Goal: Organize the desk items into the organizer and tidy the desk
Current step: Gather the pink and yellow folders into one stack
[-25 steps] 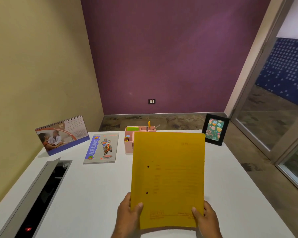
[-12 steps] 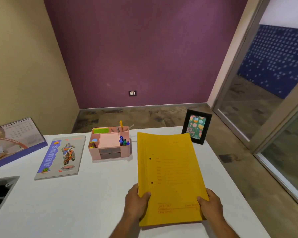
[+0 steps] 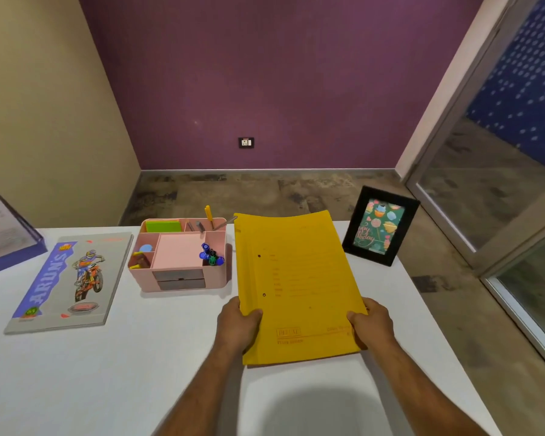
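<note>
Head cam view: both hands are on a yellow file folder [image 3: 296, 278]. The left hand [image 3: 238, 322] is clamped on its left edge with the thumb on top, and the right hand [image 3: 373, 324] is gripping the right edge the same way. The folder sits low over the white desk [image 3: 107, 372], right-center, just beside the pink organizer [image 3: 178, 254], which has green sticky notes at the back, blue-capped markers in a right-hand slot and two grey drawers in front. A notebook with a motocross rider [image 3: 66, 283] lies flat left of the organizer. A black picture frame [image 3: 379, 226] stands near the folder's far right corner, and a desk calendar [image 3: 0, 228] peeks in at the left edge.
</note>
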The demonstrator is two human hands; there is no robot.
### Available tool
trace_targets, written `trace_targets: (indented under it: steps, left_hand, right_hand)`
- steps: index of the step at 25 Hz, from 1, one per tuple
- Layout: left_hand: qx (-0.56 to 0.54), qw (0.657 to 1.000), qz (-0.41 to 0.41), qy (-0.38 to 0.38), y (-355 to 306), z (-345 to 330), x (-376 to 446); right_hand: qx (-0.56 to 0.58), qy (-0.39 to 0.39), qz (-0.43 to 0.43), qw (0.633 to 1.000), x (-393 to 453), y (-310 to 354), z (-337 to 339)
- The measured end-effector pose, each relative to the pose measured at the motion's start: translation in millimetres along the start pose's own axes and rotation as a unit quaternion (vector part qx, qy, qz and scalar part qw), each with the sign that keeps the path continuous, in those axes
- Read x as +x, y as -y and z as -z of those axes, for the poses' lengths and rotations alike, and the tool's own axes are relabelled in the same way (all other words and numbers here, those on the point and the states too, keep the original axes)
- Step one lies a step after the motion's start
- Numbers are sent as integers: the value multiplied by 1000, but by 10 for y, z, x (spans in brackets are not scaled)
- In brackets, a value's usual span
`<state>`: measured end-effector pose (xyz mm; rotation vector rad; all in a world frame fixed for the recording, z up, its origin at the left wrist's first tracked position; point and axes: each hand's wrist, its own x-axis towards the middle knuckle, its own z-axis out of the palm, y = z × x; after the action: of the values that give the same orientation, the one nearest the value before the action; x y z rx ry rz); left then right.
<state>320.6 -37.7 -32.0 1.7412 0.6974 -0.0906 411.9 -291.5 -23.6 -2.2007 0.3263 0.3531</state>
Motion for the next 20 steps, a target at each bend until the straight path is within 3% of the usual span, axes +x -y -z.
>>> trace_targets:
  steps: [6, 10, 15, 20]
  left_hand:
    - [26, 999, 46, 5, 93, 22, 378]
    - [116, 991, 37, -61, 117, -18, 347]
    - [352, 928, -25, -117, 78, 4, 103]
    - [445, 883, -97, -114, 185, 181, -127]
  right_hand:
    - [-31, -11, -17, 999, 227, 21, -265]
    - [-110, -59, -12, 992, 163, 55, -266]
    - [-283, -89, 24, 955, -14, 14, -237]
    - [-333, -120, 117, 928, -242, 5, -232]
